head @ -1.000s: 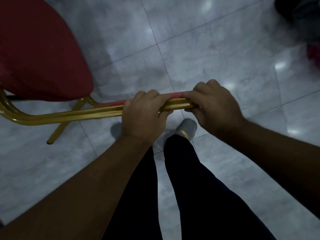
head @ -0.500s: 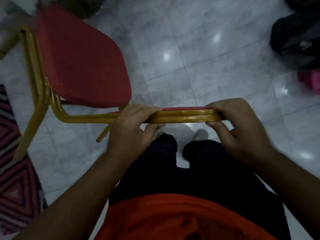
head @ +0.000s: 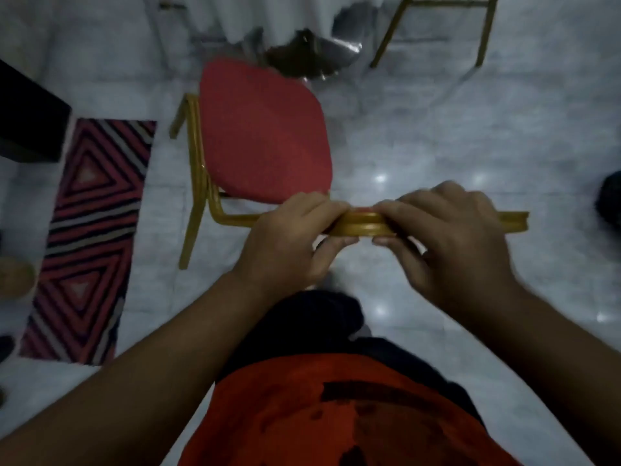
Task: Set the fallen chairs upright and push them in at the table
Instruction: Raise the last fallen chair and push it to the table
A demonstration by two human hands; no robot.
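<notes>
Both hands on the chair (head: 262,136) backrest top rail (head: 361,223), near centre. Our left hand (head: 289,240) wraps the rail from above, thumb under; right hand (head: 447,237) does the same just beside it, fingertips nearly touching. Chair stands upright on the tile floor (head: 470,129), red seat facing far side, gold legs down. Table w/ white cloth (head: 255,18) at far edge, chair seat near it, not tucked under. 2nd chair's gold legs (head: 484,31) far right. Striped rug (head: 90,237) on left.

Left hand (head: 289,243) and right hand (head: 447,243) clenched, arms outstretched.
</notes>
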